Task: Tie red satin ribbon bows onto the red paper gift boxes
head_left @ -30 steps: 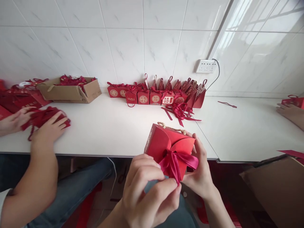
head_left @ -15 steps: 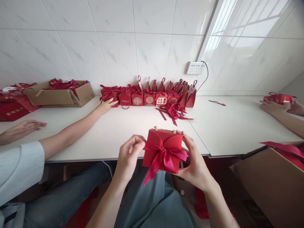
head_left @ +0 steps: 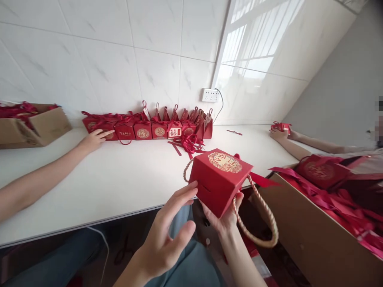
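A red gift box [head_left: 211, 195] with a gold round print on its upper face is in front of me, tilted, above my lap. Twisted cord handles [head_left: 266, 215] loop from its two sides, and a red ribbon end sticks out to the right. My right hand [head_left: 226, 217] supports the box from below and behind, its fingers partly hidden. My left hand [head_left: 172, 233] is open, fingertips at the box's left side and thumb apart; whether they press on it I cannot tell.
Along the wall, a row of red gift boxes [head_left: 143, 131] stands on the white table [head_left: 143, 175], with loose ribbons [head_left: 191, 143] before it. Cardboard boxes with red items stand left [head_left: 52, 127] and right [head_left: 302, 235]. A co-worker's hand [head_left: 94, 139] touches the row; another person handles a box [head_left: 280, 126].
The gift box has turned: its bow side faced me, now its printed face and another side show. My left hand has let go of the ribbon and spread. My view has swung right.
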`<state>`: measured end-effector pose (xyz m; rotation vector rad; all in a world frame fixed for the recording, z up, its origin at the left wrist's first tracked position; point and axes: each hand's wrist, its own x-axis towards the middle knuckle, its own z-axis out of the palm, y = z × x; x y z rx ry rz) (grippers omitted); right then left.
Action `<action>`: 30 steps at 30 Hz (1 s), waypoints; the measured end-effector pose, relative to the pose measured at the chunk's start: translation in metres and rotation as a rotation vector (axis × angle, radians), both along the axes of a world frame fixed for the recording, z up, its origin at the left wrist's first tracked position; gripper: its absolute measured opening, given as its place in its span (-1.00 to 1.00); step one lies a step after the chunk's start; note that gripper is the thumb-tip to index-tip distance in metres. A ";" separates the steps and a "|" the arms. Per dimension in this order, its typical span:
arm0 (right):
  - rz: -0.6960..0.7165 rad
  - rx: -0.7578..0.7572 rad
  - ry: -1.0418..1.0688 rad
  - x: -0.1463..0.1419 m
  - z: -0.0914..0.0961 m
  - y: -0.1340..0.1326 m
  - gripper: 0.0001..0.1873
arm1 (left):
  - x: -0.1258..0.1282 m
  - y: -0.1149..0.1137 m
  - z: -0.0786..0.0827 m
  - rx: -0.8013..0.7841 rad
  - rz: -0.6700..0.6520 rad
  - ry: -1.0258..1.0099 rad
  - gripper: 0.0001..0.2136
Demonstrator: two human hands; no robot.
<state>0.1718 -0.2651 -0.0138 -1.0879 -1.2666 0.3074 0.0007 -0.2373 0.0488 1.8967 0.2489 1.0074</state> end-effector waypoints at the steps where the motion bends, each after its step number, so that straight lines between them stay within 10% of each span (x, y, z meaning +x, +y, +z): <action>1: 0.062 -0.020 0.096 -0.003 0.003 -0.003 -0.21 | 0.000 -0.001 0.000 0.043 -0.006 0.009 -0.57; 6: 0.280 -0.106 0.570 -0.006 0.011 -0.015 -0.09 | 0.001 -0.002 0.000 0.078 -0.003 0.047 -0.64; 13: -0.172 -0.101 0.076 0.017 0.026 -0.039 0.05 | 0.006 0.021 0.006 -0.016 0.418 -0.151 -0.82; 17: -0.224 -0.067 -0.254 0.014 0.043 -0.052 0.04 | 0.015 0.026 0.016 -0.005 0.347 0.025 -0.75; 26: -0.235 -0.111 -0.294 0.014 0.049 -0.065 0.03 | 0.024 0.022 0.024 -0.150 0.270 0.164 -0.77; 30: -0.229 -0.139 -0.285 0.016 0.050 -0.069 0.04 | 0.025 0.014 0.026 0.061 0.290 0.003 -0.91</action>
